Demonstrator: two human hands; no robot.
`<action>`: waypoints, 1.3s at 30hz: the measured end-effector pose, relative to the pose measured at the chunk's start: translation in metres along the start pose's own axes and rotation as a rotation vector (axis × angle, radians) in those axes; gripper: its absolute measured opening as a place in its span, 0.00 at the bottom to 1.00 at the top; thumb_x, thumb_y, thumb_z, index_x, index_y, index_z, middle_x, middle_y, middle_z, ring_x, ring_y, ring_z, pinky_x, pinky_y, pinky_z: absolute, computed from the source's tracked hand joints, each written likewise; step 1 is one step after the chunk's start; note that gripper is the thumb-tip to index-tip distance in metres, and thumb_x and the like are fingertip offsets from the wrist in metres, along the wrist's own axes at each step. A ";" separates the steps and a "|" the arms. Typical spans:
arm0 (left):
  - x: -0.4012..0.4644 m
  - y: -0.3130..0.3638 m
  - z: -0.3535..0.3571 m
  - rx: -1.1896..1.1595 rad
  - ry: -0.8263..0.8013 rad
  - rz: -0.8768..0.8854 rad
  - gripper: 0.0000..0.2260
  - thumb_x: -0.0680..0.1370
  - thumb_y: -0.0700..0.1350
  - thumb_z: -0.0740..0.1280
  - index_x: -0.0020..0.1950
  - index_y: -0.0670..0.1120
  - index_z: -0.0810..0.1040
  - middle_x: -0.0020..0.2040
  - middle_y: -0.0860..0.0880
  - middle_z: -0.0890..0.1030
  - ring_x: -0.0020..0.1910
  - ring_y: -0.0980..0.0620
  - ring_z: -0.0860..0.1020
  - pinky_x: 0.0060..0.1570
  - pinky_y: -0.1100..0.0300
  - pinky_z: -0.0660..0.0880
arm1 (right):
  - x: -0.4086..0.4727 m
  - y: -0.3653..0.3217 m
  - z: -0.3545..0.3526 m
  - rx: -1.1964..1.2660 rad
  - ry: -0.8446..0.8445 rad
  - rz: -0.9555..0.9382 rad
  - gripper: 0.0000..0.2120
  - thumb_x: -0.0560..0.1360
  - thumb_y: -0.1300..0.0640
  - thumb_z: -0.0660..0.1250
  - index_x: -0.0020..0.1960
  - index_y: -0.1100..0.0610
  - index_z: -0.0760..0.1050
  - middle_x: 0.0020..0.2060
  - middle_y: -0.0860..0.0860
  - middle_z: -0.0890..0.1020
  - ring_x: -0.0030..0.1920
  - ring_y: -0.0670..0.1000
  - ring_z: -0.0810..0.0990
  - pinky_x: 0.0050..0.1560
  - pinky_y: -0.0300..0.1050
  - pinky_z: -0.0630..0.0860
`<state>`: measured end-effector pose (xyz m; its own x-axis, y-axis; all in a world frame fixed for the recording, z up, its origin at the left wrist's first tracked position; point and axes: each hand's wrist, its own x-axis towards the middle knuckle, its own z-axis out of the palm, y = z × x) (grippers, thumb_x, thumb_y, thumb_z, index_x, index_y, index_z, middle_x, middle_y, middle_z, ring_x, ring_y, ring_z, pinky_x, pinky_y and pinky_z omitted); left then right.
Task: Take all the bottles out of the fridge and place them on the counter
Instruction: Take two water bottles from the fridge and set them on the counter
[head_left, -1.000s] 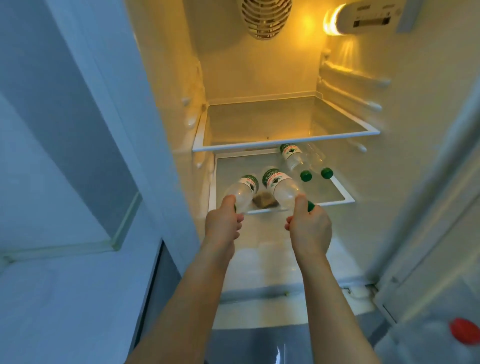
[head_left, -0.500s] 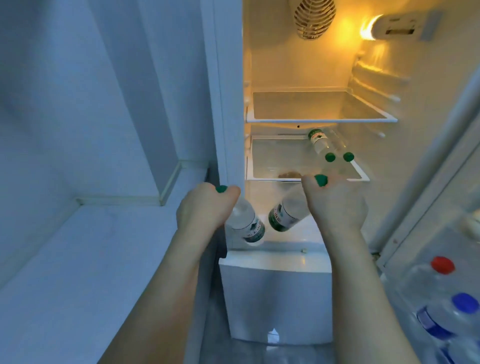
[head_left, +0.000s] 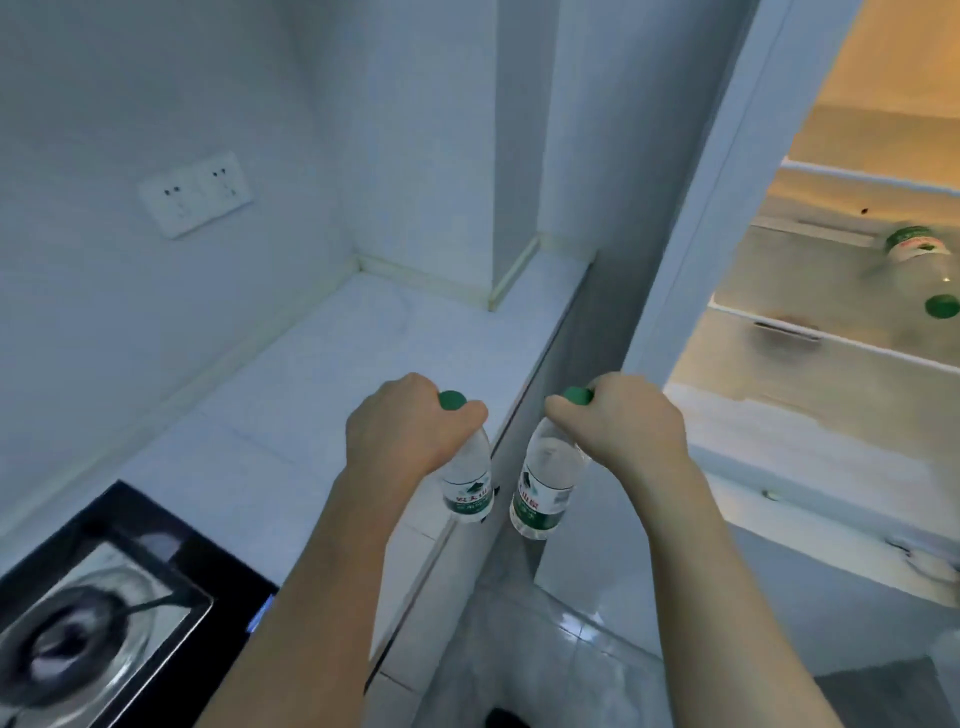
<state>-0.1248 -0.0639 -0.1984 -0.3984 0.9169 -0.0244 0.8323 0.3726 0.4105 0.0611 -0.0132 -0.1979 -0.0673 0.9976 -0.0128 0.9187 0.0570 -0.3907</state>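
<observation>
Above the right edge of the white table (head_left: 322, 384), the left hand (head_left: 400, 431) has its grip clenched round the neck of a clear water bottle (head_left: 467, 488), which hangs upright with its green cap (head_left: 451, 400) showing between thumb and fingers. Just beside it, over the gap between the table and the fridge (head_left: 727, 171), the right hand (head_left: 631, 431) grips a second water bottle (head_left: 545, 488) by the neck in the same way, its green cap (head_left: 578, 395) poking out past the knuckles and its body tilted slightly to the left. The two bottles hang near each other without touching, and both show green and white labels. Inside the lit fridge at the far right, a third bottle (head_left: 922, 265) lies on its side on a glass shelf (head_left: 831, 332), cap toward the camera. A double wall socket (head_left: 195, 195) sits on the wall to the left, and a black gas hob (head_left: 98, 613) fills the lower left corner of the table
</observation>
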 end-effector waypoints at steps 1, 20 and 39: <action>0.000 -0.010 -0.001 -0.004 0.013 -0.038 0.18 0.70 0.57 0.65 0.32 0.45 0.65 0.28 0.50 0.68 0.28 0.49 0.66 0.30 0.61 0.62 | 0.003 -0.009 0.006 0.003 -0.023 -0.029 0.19 0.68 0.43 0.63 0.30 0.57 0.66 0.26 0.50 0.72 0.29 0.54 0.70 0.30 0.40 0.63; -0.070 -0.115 -0.030 0.002 0.319 -0.670 0.18 0.70 0.58 0.64 0.31 0.44 0.68 0.29 0.49 0.74 0.31 0.48 0.74 0.29 0.61 0.64 | 0.015 -0.142 0.099 0.014 -0.414 -0.692 0.20 0.68 0.42 0.66 0.33 0.56 0.66 0.29 0.50 0.71 0.30 0.52 0.70 0.31 0.42 0.63; -0.328 -0.214 -0.101 0.044 0.601 -1.122 0.18 0.70 0.60 0.63 0.33 0.44 0.72 0.30 0.49 0.77 0.32 0.49 0.77 0.34 0.59 0.73 | -0.229 -0.270 0.111 -0.022 -0.578 -1.253 0.17 0.67 0.41 0.67 0.34 0.55 0.73 0.30 0.48 0.77 0.33 0.49 0.75 0.31 0.41 0.65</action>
<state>-0.2116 -0.4589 -0.1859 -0.9907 -0.1080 0.0828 -0.0659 0.9133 0.4019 -0.2148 -0.2609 -0.1916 -0.9914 0.1227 -0.0459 0.1307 0.9025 -0.4104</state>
